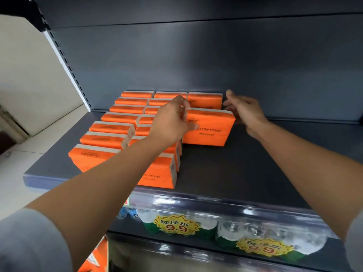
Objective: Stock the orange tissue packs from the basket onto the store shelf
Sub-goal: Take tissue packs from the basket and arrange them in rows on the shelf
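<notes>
One shelf [235, 173]: dark grey, bearing the orange packs.
Stocked packs [110, 140]: two columns at left, upright, touching.
Water bottles [255, 232]: wrapped, on the level below.
Tissue pack [210, 128]: upright in a third column — just before the rearmost pack [205, 100].
Left hand [169, 122]: fingers and thumb curled round its left end.
Right hand [245, 110]: fingers loosely spread by its right end — contact unclear.
</notes>
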{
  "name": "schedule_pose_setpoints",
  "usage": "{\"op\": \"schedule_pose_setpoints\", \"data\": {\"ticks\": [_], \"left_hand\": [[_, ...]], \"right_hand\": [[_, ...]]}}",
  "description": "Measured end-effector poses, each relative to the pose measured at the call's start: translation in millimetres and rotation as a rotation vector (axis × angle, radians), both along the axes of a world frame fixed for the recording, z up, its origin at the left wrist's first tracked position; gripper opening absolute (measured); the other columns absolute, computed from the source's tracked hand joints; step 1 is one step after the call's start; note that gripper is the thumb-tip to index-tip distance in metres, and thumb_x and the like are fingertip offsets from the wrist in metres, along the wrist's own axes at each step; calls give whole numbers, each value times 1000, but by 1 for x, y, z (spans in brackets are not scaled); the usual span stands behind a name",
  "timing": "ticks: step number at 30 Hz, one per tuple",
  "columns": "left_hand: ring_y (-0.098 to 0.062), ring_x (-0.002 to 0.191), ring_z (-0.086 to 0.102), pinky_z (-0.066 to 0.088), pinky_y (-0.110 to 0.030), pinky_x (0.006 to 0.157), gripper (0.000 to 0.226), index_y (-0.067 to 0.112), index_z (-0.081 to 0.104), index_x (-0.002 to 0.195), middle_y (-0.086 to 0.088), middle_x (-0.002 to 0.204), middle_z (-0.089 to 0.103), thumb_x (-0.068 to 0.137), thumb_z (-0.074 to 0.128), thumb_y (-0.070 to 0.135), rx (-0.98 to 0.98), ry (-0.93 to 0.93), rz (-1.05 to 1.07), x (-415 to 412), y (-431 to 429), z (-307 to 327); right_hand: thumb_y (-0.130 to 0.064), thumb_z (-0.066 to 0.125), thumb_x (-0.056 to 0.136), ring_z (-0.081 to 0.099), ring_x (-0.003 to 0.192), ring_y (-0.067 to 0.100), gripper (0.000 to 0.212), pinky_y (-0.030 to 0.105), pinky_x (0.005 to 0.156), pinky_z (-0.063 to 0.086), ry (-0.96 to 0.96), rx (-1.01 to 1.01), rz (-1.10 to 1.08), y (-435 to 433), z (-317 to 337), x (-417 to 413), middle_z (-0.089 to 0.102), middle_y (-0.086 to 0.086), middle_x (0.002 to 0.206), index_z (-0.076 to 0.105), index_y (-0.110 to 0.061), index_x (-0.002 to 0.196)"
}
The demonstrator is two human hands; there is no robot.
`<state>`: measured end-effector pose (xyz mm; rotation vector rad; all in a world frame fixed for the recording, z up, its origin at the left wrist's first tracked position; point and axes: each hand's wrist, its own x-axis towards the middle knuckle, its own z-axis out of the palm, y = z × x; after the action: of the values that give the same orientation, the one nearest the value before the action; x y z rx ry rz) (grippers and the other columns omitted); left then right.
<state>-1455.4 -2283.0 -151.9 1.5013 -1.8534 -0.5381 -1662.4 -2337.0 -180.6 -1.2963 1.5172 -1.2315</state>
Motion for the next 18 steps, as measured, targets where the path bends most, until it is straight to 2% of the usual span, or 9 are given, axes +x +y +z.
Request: {"op": "schedule_pose_setpoints", "data": {"ticks": [2,4,7,10,12,14,16,18], "left_hand": [[-20,76,61,48,-31,65,46,20,50,98,-4,88,62,68,84,20,-7,-16,35,-2,-3,-1],[-21,77,60,45,-30,64,45,19,49,98,-5,87,62,69,84,20,-9,-38,62,-2,-6,-1],[-25,84,62,50,-35,71,47,16,52,108,-7,94,65,72,81,21,-15,-98,68,-3,-6,-3],[-30,107,59,49,-41,88,62,15,46,132,-11,117,63,78,75,26,-39,-302,41,-2,-3,-4],[-29,130,43,40,-44,104,72,15,36,142,-12,140,49,82,69,37,-11,-536,22,0,1,-3],[-26,146,13,20,-47,117,81,14,18,151,-9,158,17,88,59,45,76,-783,-17,1,4,-3],[-24,148,-7,5,-48,118,86,13,4,153,-7,161,-4,91,53,48,173,-915,-56,2,5,-5],[-22,147,-12,1,-46,118,88,14,0,153,-5,160,-12,91,54,45,233,-953,-79,2,6,-6]], "right_hand": [[-64,60,78,64,93,18,49,35,77,53,-44,43,192,16,6,-5,69,3,100,69,-21,98],[-48,73,75,65,97,17,37,34,77,53,-4,46,328,26,6,-8,68,2,105,65,-25,103],[-10,78,76,66,96,18,34,32,80,56,75,2,304,31,5,-9,67,5,106,58,-24,100],[-6,79,74,65,91,11,32,26,79,55,79,-60,208,31,5,-9,66,-1,96,59,-24,90],[-6,79,74,65,87,10,31,28,80,55,72,-98,138,26,3,-11,65,-3,90,58,-25,86],[-7,80,74,65,89,15,31,33,83,56,93,-99,67,18,-3,-12,65,-2,89,57,-26,84],[-8,81,73,65,94,19,33,39,87,56,120,-78,9,10,-10,-12,64,-1,91,56,-28,82],[-8,80,74,65,95,19,34,39,88,55,126,-67,-19,4,-16,-10,63,-4,89,55,-29,82]]}}
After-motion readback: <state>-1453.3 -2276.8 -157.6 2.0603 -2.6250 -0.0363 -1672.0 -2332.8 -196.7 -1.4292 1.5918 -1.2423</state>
